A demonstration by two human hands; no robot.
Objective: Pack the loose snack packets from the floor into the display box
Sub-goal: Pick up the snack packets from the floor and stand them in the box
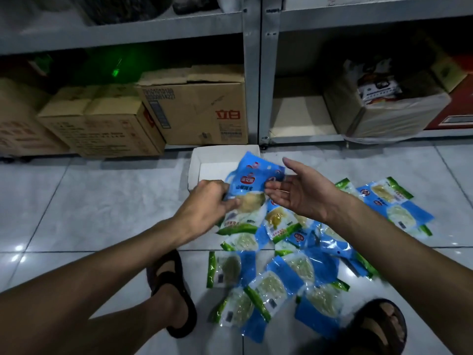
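Packets [276, 285] mostly lie loose on the floor [102, 201] beneath the grip; left hand [207, 201] clasps a stack [256, 180] just short of the box [193, 167], apparently empty, right hand [297, 193] flat-fingered against the stack.

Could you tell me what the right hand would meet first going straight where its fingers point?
The right hand would likely meet the blue packet that the left hand grips; depth is unclear.

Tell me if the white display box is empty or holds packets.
Apparently empty: the display box shows only bare white inside. The packet in the left hand hides its right part; cannot tell there.
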